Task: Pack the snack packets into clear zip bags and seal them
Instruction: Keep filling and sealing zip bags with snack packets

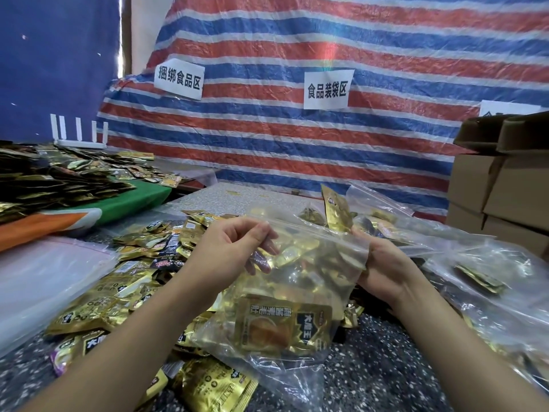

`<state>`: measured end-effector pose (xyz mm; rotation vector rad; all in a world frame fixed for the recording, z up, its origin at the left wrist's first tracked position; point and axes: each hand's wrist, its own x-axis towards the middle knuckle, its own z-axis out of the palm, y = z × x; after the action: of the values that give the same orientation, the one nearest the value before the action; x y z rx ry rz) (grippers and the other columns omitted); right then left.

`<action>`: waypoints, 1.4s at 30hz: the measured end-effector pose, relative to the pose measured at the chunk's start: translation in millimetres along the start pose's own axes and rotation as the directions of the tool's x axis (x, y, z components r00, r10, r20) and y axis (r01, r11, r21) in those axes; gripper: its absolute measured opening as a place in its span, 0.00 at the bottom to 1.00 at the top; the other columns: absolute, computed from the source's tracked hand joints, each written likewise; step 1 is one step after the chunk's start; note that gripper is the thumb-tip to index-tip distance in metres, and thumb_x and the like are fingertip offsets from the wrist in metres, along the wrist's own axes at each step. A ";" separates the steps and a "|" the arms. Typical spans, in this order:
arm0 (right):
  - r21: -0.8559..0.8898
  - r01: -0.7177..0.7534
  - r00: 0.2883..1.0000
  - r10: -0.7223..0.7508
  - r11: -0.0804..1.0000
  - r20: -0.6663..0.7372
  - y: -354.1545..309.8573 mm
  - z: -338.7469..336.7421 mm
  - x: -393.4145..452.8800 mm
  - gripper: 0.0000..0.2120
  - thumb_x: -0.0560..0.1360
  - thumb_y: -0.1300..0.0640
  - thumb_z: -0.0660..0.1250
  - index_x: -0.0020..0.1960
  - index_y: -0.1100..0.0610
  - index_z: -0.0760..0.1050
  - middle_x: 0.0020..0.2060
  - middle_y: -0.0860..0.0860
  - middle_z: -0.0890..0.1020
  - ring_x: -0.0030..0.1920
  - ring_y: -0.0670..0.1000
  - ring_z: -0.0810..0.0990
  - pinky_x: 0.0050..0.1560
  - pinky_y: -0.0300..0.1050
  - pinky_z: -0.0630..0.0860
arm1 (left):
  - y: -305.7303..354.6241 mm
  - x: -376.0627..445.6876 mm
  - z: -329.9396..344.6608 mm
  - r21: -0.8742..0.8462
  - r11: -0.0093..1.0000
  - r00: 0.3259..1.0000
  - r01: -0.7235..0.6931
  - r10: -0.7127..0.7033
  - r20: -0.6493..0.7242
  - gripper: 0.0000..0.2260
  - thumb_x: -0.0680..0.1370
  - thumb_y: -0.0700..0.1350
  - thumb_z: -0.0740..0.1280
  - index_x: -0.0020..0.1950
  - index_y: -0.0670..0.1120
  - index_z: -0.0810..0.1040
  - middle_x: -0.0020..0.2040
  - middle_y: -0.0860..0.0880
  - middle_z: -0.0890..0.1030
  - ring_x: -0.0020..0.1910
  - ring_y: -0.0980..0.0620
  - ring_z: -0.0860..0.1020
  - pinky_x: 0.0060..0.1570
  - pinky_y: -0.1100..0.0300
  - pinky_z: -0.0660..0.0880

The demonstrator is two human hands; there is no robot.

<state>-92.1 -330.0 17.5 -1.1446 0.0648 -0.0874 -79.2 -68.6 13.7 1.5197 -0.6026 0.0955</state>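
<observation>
You've got two readable paper signs on the striped tarp (297, 138): left sign (179, 78) at 11 o'clock reads 捆绑食品区, middle sign (327, 90) at 12 reads 食品装袋区. Gold packet (285, 327) inside the zip bag (297, 292) shows 大魔王, inverted.

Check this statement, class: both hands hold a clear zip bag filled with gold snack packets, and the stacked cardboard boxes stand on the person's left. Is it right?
One detail is wrong. The head view shows the cardboard boxes on the person's right, not the left. The rest holds: the left hand and right hand hold the clear zip bag of gold snack packets.
</observation>
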 end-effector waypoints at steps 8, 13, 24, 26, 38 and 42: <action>0.107 0.160 0.987 -0.158 0.981 -0.024 -14.8 13.8 -12.1 0.15 0.83 0.57 0.59 0.52 0.60 0.83 0.46 0.59 0.87 0.46 0.62 0.87 0.38 0.63 0.82 | 1.2 -2.2 2.6 -0.024 1.000 1.000 -0.014 0.014 0.003 0.09 0.77 0.48 0.65 0.44 0.46 0.84 0.36 0.47 0.84 0.32 0.50 0.81 0.46 0.33 0.76; 0.053 0.226 0.973 -0.228 0.973 0.032 -27.8 21.7 -18.5 0.15 0.84 0.57 0.55 0.65 0.59 0.74 0.47 0.55 0.86 0.48 0.55 0.87 0.40 0.54 0.84 | 0.9 -2.4 2.1 -0.012 1.000 1.000 -0.014 0.014 -0.010 0.08 0.79 0.43 0.66 0.44 0.45 0.84 0.38 0.46 0.85 0.35 0.49 0.81 0.44 0.36 0.77; -0.087 0.497 0.859 -0.475 0.863 0.190 -54.0 42.6 -40.7 0.17 0.75 0.62 0.64 0.63 0.60 0.75 0.56 0.58 0.84 0.57 0.59 0.84 0.49 0.55 0.83 | -2.5 -0.3 2.8 -0.009 1.000 1.000 -0.010 0.010 -0.001 0.05 0.77 0.45 0.69 0.43 0.46 0.83 0.38 0.48 0.85 0.34 0.53 0.81 0.38 0.54 0.77; -0.138 0.525 0.846 -0.498 0.840 0.191 -52.6 45.1 -42.0 0.18 0.74 0.62 0.65 0.63 0.60 0.75 0.57 0.59 0.84 0.57 0.60 0.84 0.50 0.57 0.83 | -2.0 -0.7 2.8 -0.010 1.000 1.000 -0.015 0.016 0.005 0.06 0.76 0.46 0.69 0.44 0.45 0.83 0.38 0.48 0.85 0.34 0.53 0.81 0.38 0.53 0.77; -0.659 0.550 0.832 -0.268 0.513 0.485 -50.5 50.6 -57.2 0.16 0.77 0.70 0.67 0.62 0.58 0.76 0.52 0.56 0.86 0.53 0.54 0.85 0.53 0.50 0.82 | 3.0 -2.8 4.7 -0.016 0.999 0.999 -0.045 0.044 -0.024 0.07 0.78 0.42 0.67 0.47 0.41 0.82 0.34 0.49 0.84 0.30 0.55 0.79 0.33 0.60 0.75; -0.778 0.515 0.856 -0.182 0.359 0.483 -45.1 54.0 -56.2 0.17 0.78 0.68 0.67 0.61 0.51 0.78 0.54 0.52 0.85 0.57 0.54 0.83 0.60 0.64 0.78 | 4.5 -4.0 6.0 -0.018 0.998 0.998 -0.063 0.062 -0.031 0.11 0.79 0.48 0.64 0.43 0.44 0.83 0.36 0.48 0.85 0.30 0.54 0.79 0.33 0.59 0.74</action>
<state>-144.5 -293.8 81.2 -2.2615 -0.5177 -0.2847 -86.4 -72.8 15.7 1.4792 -0.6254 0.1598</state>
